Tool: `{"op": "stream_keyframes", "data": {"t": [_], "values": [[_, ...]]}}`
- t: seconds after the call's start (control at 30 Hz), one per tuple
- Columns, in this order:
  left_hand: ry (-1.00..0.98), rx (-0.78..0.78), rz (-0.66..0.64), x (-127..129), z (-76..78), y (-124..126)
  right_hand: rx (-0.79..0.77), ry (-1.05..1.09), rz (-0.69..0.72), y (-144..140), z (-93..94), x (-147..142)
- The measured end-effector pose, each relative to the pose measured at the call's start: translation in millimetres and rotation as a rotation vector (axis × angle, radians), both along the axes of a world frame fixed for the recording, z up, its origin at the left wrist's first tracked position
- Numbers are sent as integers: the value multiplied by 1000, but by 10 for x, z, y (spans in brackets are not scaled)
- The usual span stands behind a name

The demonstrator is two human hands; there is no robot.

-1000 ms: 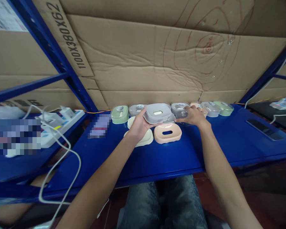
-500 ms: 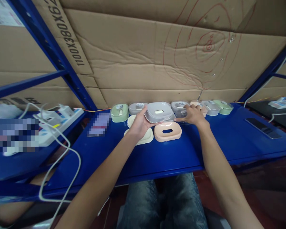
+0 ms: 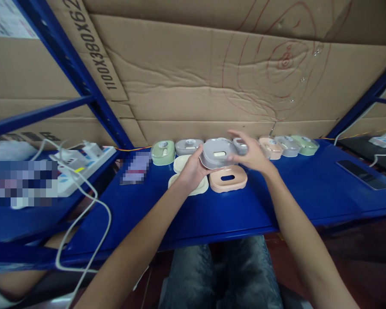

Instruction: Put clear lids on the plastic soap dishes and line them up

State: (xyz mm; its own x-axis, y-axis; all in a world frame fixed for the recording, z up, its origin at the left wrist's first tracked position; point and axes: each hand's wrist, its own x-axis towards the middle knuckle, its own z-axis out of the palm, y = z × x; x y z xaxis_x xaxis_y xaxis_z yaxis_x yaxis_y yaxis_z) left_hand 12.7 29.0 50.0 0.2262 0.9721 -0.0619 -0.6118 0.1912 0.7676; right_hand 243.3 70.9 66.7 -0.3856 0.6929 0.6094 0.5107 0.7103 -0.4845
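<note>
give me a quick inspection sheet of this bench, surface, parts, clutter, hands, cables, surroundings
surface: blue metal shelf, used as a bench.
job's things: grey tray held above the shelf; small grey lidded case held beside it.
clutter: pink tray and two cream trays under the hands; back row of lidded cases, green case, grey case, pink case, then grey and green ones further right; dark phone at right.
hands: left hand grips the grey tray's left edge; right hand holds the small grey lidded case, fingers spread.
cables: white cable loops off the power strip; another white cable at far right.
surroundings: cardboard sheets with red scribbles behind; blue rack posts.
</note>
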Motion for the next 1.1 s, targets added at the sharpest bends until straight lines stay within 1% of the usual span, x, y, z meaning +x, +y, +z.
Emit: {"op": "stream_keyframes", "data": {"t": [0.03, 0.07, 0.1, 0.23, 0.37, 0.57, 0.67, 0.73, 0.83, 0.93, 1.03, 1.1], "values": [[-5, 5, -13, 10, 9, -9, 3, -18, 78, -27, -7, -73], [-11, 10, -23, 19, 19, -18, 16, -43, 120, -52, -18, -137], [-15, 15, -28, 28, 31, -27, 35, -62, 133, -73, -30, -187], [-26, 38, -40, 55, 65, -64, 65, -31, 80, -118, -52, -256], [-78, 40, -44, 72, 74, -98, 12, -11, 3, -140, -29, -255], [-93, -10, 32, 76, 89, -112, -20, 47, -27, -143, -90, -355], [-84, -18, 54, 76, 89, -111, 2, 116, -29, -141, -114, -403], [-74, -25, 71, 71, 95, -109, 32, 155, -43, -141, -90, -405], [-62, -48, 101, 44, 128, -102, 90, 135, -107, -170, 4, -325], [-58, -70, 162, -15, 177, -78, 122, 76, -228, -275, 108, -133], [-66, -90, 246, -88, 211, -42, 62, -25, -341, -462, 139, 142], [-79, -101, 274, -129, 217, -19, 27, -116, -365, -597, 104, 346]]}}
